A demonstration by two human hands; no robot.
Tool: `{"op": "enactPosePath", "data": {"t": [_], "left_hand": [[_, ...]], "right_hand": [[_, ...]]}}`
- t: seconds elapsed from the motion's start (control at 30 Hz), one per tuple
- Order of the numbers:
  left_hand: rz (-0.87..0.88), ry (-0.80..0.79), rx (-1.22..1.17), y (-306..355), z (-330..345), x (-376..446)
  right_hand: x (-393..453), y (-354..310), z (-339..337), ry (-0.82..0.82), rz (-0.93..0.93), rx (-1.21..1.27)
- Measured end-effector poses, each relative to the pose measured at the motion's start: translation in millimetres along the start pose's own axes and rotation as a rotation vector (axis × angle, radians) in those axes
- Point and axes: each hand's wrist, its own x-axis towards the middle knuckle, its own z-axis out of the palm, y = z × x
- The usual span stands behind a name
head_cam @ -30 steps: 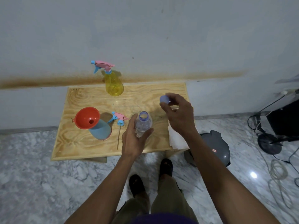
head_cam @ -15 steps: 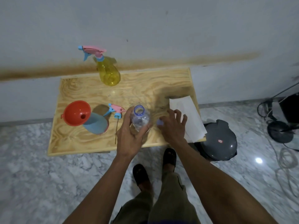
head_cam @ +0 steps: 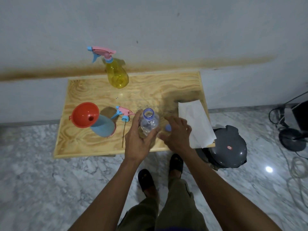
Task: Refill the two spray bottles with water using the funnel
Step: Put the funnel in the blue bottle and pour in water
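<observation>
A clear water bottle [head_cam: 148, 122] with its cap off stands upright near the wooden table's [head_cam: 166, 87] front edge, and my left hand [head_cam: 139, 144] is wrapped around it. Its blue cap [head_cam: 168, 127] lies on the table against my right hand [head_cam: 177, 135], whose fingers are spread. A red funnel [head_cam: 85, 114] sits in the neck of the blue spray bottle [head_cam: 104, 128] at the left. That bottle's pink-and-blue spray head [head_cam: 124, 113] lies on the table beside it. The yellow spray bottle [head_cam: 117, 75], spray head on, stands at the back by the wall.
A white paper sheet [head_cam: 195, 124] hangs over the table's right front corner. A grey lidded bin [head_cam: 226, 147] stands on the marble floor just right of the table. Cables and a black stand [head_cam: 293, 139] lie at far right. My feet are under the front edge.
My right hand came down from above the table with the blue cap and set it beside the water bottle; its fingers have spread. My left hand kept hold of the bottle.
</observation>
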Motion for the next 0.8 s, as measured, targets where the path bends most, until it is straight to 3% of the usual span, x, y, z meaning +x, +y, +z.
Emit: {"op": "enactPosePath", "data": {"t": [0.2,0.4,0.5,0.6,0.67,0.8], "left_hand": [[0.053,0.01,0.058,4,-3,2],[0.053,-0.035,0.116,12,-28,-1],[0.122,0.112,0.101,16,-57,-10],[0.227,0.404,0.158,13,-92,-9],[0.207,0.541,0.227,9,-116,-3],[-0.03,0.491,0.264,-9,-151,18]], "right_hand": [[-16,-40,-1,0.19,-0.212,0.333],[-21,-56,-11,0.225,-0.184,0.446],[-22,-62,-15,0.188,-0.159,0.535],[-20,-69,-16,0.145,-0.111,0.509],[-18,-73,-18,0.117,-0.097,0.489],[-15,-81,-20,0.063,-0.118,0.475]]}}
